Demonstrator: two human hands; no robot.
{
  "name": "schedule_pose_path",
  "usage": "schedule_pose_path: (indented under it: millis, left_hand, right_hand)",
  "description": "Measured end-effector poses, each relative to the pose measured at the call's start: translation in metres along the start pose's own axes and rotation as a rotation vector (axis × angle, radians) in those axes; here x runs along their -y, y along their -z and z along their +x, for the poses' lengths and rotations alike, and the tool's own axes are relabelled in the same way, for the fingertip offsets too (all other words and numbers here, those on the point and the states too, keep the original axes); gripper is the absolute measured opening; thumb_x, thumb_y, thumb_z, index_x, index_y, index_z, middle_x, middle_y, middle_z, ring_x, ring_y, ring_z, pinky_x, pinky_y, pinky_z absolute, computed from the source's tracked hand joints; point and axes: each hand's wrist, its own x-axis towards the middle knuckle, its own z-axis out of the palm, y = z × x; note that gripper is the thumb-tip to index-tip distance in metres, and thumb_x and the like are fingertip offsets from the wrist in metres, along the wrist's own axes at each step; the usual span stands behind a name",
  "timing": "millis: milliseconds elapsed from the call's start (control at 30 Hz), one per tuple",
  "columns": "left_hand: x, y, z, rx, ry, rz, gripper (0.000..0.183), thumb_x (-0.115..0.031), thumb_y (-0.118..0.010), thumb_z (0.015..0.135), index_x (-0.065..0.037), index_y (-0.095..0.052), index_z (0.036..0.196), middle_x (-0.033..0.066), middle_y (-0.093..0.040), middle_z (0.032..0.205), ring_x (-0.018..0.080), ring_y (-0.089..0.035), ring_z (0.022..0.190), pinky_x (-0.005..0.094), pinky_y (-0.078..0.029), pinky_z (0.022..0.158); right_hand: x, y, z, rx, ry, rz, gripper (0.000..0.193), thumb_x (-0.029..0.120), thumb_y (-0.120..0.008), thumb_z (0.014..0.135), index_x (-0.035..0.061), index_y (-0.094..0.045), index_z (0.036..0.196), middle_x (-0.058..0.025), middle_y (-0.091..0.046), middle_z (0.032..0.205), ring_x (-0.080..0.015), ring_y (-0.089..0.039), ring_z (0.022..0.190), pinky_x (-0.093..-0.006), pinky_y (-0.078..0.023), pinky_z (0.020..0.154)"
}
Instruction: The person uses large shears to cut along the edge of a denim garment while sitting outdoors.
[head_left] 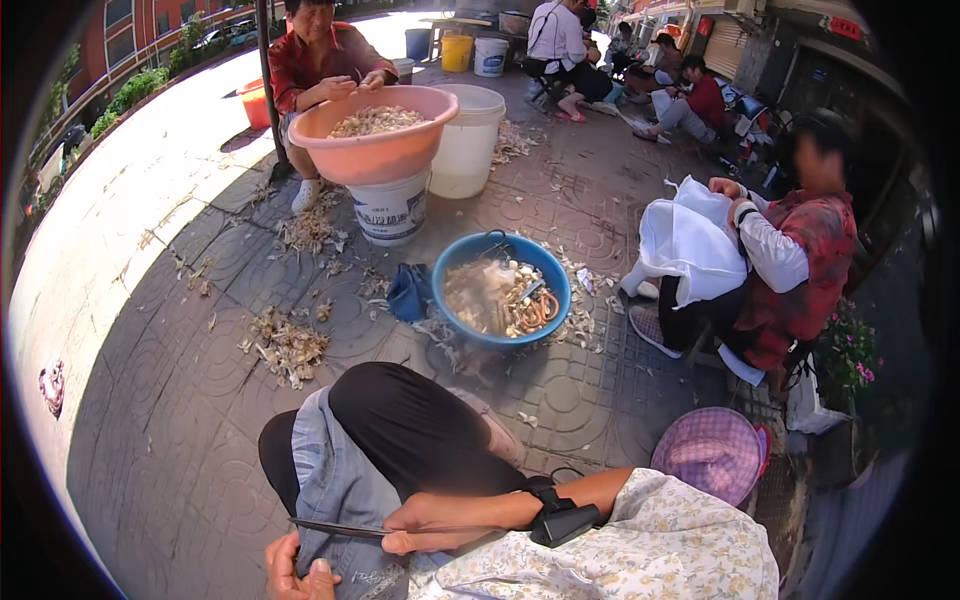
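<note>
My right hand (430, 522) is closed around a thin dark blade, probably a knife (345, 527), whose narrow end points left across my lap. Close to that end my left hand (300, 572) has its fingers curled at the lower edge; what they grip, if anything, is hidden. Under both hands a faded denim cloth (345, 480) covers part of my black-trousered legs. In front of my knees stands a blue basin (562, 290) with pale garlic cloves, papery skins, a metal tool and a tan looped piece in it.
Peeled skins (288, 345) litter the pavers. A dark blue cloth (408, 292) lies beside the basin. Ahead, a person works over a pink basin (310, 150) set on a white bucket (390, 210). At right, another person handles a white sack (690, 240) near a checked hat (708, 455).
</note>
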Motion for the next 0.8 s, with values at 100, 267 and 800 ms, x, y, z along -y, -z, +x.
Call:
schedule_pose_path:
  millis: [100, 267, 800]
  left_hand:
    - [-0.001, 0.001, 0.002, -0.033, -0.049, 0.052, 0.023, -0.003, -0.058, 0.089, 0.006, -0.056, 0.11, 0.0084, -0.053, 0.106, 0.0158, -0.058, 0.084, 0.025, -0.053, 0.063]
    - [0.008, 0.006, -0.001, -0.056, -0.078, 0.04, 0.019, -0.006, -0.058, 0.09, 0.007, -0.057, 0.105, 0.0077, -0.054, 0.101, 0.0143, -0.057, 0.076, 0.024, -0.052, 0.063]
    - [0.017, 0.015, 0.002, -0.052, -0.226, 0.218, 0.018, -0.008, -0.063, 0.088, 0.006, -0.061, 0.098, 0.0056, -0.057, 0.089, 0.0122, -0.054, 0.07, 0.0247, -0.045, 0.058]
  right_hand:
    - [-0.006, -0.008, 0.006, -0.08, 0.089, 0.074, 0.053, 0.05, -0.047, 0.095, 0.0061, -0.051, 0.066, 0.0047, -0.042, 0.056, -0.0045, -0.037, 0.05, -0.0255, -0.031, 0.045]
    - [-0.017, -0.011, 0.011, 0.014, 0.025, 0.049, 0.052, 0.049, -0.042, 0.098, 0.0026, -0.05, 0.075, 0.0017, -0.038, 0.06, -0.0087, -0.036, 0.057, -0.0301, -0.032, 0.051]
    - [0.01, -0.007, 0.003, -0.056, 0.187, -0.231, 0.055, 0.048, -0.045, 0.097, -0.0026, -0.05, 0.077, -0.0122, -0.041, 0.058, -0.023, -0.039, 0.051, -0.0378, -0.035, 0.051]
